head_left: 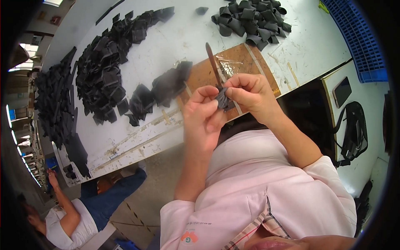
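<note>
Close over the front edge of the table, my left hand (203, 112) and my right hand (252, 95) meet, thumbs and fingers closed. Between them they pinch a small bunch of dark grey strips (223, 100), which looks layered or folded; its material I cannot make out for sure. Just beyond, a brown wooden stick (212, 60) lies on a brown board (200, 77), its lower end hidden by my fingers. Shiny clear film or glue (226, 66) glints on the board. A row of overlapping dark flat pieces (164, 85) reaches the board's left side.
Heaps of dark flat pieces (100, 71) and strips (54, 96) cover the table's left. Curled grey pieces (250, 21) are piled at the far right, near a blue crate (358, 37). A phone (342, 91) and black bag (354, 129) lie right. Another person (75, 221) sits lower left.
</note>
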`<action>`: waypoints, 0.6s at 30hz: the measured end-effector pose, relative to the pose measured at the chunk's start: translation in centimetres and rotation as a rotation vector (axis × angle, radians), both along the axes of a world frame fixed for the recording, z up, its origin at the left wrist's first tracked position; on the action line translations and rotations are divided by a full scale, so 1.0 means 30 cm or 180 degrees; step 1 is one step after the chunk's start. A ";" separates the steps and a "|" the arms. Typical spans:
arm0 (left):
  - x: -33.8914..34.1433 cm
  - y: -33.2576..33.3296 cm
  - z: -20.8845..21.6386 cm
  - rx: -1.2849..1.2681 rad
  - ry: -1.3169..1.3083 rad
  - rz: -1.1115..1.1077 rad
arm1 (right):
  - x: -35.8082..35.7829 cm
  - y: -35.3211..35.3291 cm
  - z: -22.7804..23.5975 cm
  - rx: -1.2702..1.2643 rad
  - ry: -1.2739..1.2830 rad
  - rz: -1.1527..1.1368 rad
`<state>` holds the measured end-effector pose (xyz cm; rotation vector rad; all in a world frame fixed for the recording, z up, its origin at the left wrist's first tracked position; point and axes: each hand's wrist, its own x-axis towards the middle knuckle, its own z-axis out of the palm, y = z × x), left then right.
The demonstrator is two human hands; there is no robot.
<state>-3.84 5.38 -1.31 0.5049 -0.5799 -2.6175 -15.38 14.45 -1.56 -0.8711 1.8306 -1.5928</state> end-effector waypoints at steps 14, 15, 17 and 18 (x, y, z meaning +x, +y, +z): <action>-0.065 -0.123 0.220 0.0515 0.0958 0.0023 | -0.127 -0.143 0.280 -0.0408 -0.1038 0.1221; -0.070 -0.139 0.211 0.0591 0.0842 -0.0061 | -0.139 -0.167 0.246 -0.0551 -0.1417 0.1425; -0.083 -0.136 0.144 -0.0040 0.0235 0.0135 | -0.154 -0.144 0.164 -0.0496 -0.1711 0.1656; -0.082 -0.120 0.127 -0.0323 0.0137 0.0066 | -0.144 -0.128 0.157 -0.0608 -0.1652 0.1656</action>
